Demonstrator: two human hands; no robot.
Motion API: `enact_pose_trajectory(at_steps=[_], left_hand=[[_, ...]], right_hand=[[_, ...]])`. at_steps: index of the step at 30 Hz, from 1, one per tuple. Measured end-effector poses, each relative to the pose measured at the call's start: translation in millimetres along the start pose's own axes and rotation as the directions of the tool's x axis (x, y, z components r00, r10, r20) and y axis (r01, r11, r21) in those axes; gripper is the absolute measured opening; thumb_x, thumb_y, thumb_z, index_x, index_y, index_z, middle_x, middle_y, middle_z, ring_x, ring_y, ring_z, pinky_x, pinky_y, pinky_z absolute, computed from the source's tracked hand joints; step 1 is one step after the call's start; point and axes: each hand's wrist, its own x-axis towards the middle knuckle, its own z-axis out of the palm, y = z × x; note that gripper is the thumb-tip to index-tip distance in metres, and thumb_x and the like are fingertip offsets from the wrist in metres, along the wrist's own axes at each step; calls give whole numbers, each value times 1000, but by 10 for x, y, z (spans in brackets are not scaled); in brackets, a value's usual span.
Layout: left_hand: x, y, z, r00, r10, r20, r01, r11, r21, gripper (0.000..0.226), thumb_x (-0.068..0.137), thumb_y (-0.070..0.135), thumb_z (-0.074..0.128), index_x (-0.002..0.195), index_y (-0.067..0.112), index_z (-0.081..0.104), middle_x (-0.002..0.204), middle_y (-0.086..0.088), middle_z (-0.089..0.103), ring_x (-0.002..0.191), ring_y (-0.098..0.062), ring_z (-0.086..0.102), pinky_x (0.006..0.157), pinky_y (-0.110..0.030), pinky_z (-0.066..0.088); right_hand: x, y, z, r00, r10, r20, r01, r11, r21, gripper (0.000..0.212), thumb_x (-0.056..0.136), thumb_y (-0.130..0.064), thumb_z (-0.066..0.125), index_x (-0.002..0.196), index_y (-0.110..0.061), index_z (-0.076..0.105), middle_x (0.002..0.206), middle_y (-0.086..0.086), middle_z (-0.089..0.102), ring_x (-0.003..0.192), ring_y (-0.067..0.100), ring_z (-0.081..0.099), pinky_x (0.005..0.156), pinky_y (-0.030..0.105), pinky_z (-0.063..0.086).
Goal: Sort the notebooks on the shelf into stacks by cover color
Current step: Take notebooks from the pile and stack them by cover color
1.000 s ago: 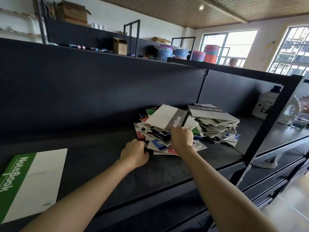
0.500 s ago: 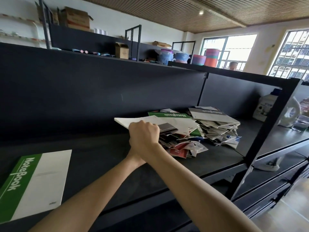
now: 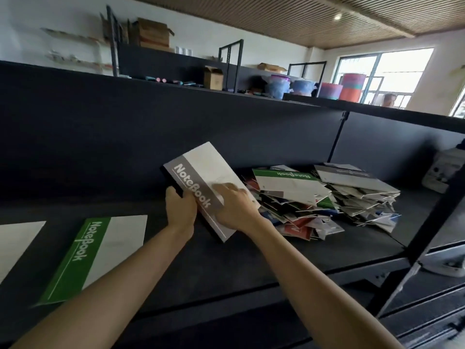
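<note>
Bare shelf (image 3: 226, 260) lies open at the frame's centre and lower middle, between the green notebook (image 3: 95, 255) at lower left and the jumbled pile (image 3: 314, 205) at centre right. The grey notebook (image 3: 201, 177), tilted above the shelf with the left hand (image 3: 180, 210) and right hand (image 3: 234, 207) on it, blocks the pile's left side. The back panel (image 3: 125, 127) closes the rear; a slanting post (image 3: 422, 238) bounds the right.

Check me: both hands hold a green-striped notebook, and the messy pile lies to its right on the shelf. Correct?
Not quite. The head view shows that the notebook held by the left hand and right hand has a grey stripe, not a green one. The rest stands: the messy pile lies to its right on the shelf.
</note>
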Motion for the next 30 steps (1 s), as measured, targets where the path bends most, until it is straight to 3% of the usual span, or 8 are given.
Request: enact_pose_trajectory(at_steps=[5, 8, 13, 18, 21, 23, 26, 30], left_hand=[[164, -2, -238, 997, -10, -72, 22, 985, 168, 42, 99, 12, 40, 139, 3, 35, 138, -17, 45, 120, -33, 49, 91, -34, 40], [179, -16, -311, 995, -42, -91, 64, 968, 243, 43, 101, 12, 38, 143, 4, 33, 144, -14, 41, 125, -31, 45, 85, -28, 35], [232, -157, -431, 999, -37, 11, 26, 865, 501, 33, 96, 14, 48, 125, -2, 51, 129, -15, 54, 112, -33, 54, 81, -36, 42], [147, -301, -536, 932, -120, 341, -170, 687, 707, 17, 87, 16, 64, 92, 1, 67, 91, -13, 65, 82, -23, 58, 60, -24, 38], [83, -403, -576, 857, -97, 506, -391, 518, 761, 24, 90, 22, 61, 103, 5, 70, 107, -10, 61, 98, -24, 60, 73, -22, 43], [51, -457, -584, 822, -62, 566, -493, 420, 762, 25, 92, 22, 56, 106, 6, 68, 114, -11, 58, 95, -21, 57, 75, -24, 42], [-8, -507, -589, 794, -62, 605, -563, 299, 770, 24, 96, 22, 45, 102, 8, 64, 110, -8, 59, 96, -19, 53, 78, -28, 44], [-75, -516, -637, 781, -69, 621, -592, 234, 771, 30, 97, 23, 38, 107, 7, 62, 117, -10, 57, 108, -26, 50, 85, -37, 45]], right_hand=[[-77, 159, 193, 939, -135, 315, 121, 991, 63, 96, 80, -31, 71, 149, -39, 4, 157, -10, -11, 144, 21, -14, 111, 62, 3], [-110, 186, 290, 898, -184, 400, 218, 975, -41, 109, 78, -24, 73, 147, -39, -10, 155, -8, -23, 141, 19, -25, 108, 62, -8], [-154, 108, 480, 916, -213, 340, 297, 930, -217, 88, 87, 2, 48, 150, -31, -4, 157, -7, -11, 144, 20, -14, 110, 66, 1], [-218, 17, 651, 897, -137, 420, 307, 877, -369, 78, 90, -5, 49, 151, -22, 2, 154, 3, 13, 141, 28, 13, 106, 69, 13], [-257, -27, 735, 885, -54, 463, 271, 867, -418, 72, 89, -8, 53, 149, -19, 13, 145, 8, 27, 132, 33, 28, 103, 67, 24], [-273, -38, 757, 874, -34, 485, 270, 863, -428, 69, 88, -6, 55, 147, -16, 21, 142, 10, 29, 130, 34, 31, 102, 66, 28], [-267, -26, 718, 848, -4, 529, 248, 886, -391, 74, 85, 0, 56, 147, -18, 22, 142, 7, 27, 131, 32, 30, 102, 66, 28], [-252, -64, 634, 812, 69, 580, 207, 895, -396, 83, 84, 4, 52, 150, -26, 11, 152, 1, 16, 138, 29, 22, 103, 72, 15]])
